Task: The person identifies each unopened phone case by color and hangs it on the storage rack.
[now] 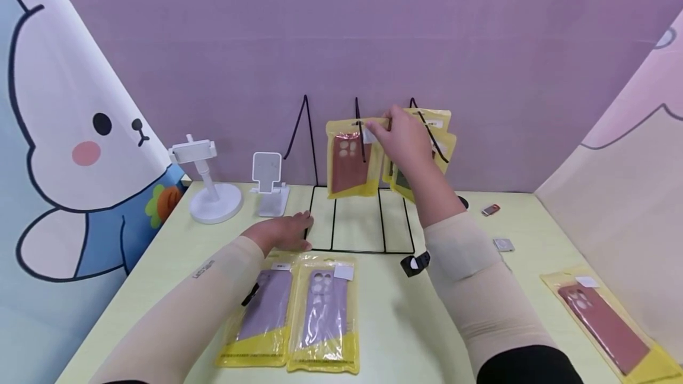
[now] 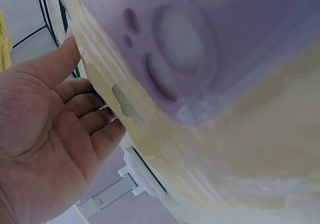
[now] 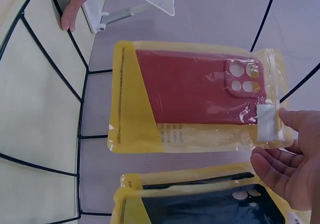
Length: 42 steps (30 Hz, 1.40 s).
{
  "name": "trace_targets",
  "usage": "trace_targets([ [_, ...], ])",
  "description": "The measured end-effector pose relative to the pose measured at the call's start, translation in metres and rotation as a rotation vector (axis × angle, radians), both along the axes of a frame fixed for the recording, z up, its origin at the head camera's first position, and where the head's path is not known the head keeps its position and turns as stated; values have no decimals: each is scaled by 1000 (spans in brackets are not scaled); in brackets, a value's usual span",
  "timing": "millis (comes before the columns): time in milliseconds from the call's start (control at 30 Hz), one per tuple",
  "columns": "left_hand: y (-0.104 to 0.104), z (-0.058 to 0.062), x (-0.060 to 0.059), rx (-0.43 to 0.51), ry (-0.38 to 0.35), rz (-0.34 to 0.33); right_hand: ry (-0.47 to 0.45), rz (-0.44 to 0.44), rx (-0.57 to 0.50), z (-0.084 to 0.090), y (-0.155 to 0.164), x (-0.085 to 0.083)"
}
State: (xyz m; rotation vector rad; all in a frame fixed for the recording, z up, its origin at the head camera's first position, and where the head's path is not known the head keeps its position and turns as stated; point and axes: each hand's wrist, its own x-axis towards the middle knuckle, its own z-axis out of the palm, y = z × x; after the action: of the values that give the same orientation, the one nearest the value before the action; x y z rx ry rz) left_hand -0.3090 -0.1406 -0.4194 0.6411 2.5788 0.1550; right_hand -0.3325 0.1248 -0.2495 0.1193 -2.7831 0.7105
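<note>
A black wire display rack (image 1: pixel 333 224) stands on the table. My right hand (image 1: pixel 402 138) pinches the top corner of a yellow-edged clear bag with a red phone case (image 1: pixel 349 165), at the rack's middle hook; in the right wrist view that bagged red case (image 3: pixel 195 86) hangs level with the fingertips. Bags with dark phone cases (image 3: pixel 210 204) hang on the neighbouring hook. My left hand (image 1: pixel 283 231) rests at the left side of the rack's base, fingers loosely extended against the wire. Just below it lie two bagged purple phone cases (image 1: pixel 325 313), one partly behind the left forearm.
Two white phone stands, a round-based one (image 1: pixel 216 201) and a small folding one (image 1: pixel 271 182), stand left of the rack. Another bagged red case (image 1: pixel 605 325) lies at the far right. A small red item (image 1: pixel 490 210) and a grey square (image 1: pixel 504 245) lie right of the rack.
</note>
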Motion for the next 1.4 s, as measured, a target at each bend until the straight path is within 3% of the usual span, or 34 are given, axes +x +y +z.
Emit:
trace_targets([
  [500, 0, 0, 2, 6, 16, -24, -26, -71, 2, 2, -3, -21],
  [833, 2, -1, 4, 20, 25, -41, -13, -86, -35, -2, -2, -23],
  [1067, 2, 0, 4, -1, 11, -26, 54, -52, -130, -12, -3, -8],
  [1400, 2, 0, 3, 8, -5, -1, 134, 97, -108, -33, 3, 35],
])
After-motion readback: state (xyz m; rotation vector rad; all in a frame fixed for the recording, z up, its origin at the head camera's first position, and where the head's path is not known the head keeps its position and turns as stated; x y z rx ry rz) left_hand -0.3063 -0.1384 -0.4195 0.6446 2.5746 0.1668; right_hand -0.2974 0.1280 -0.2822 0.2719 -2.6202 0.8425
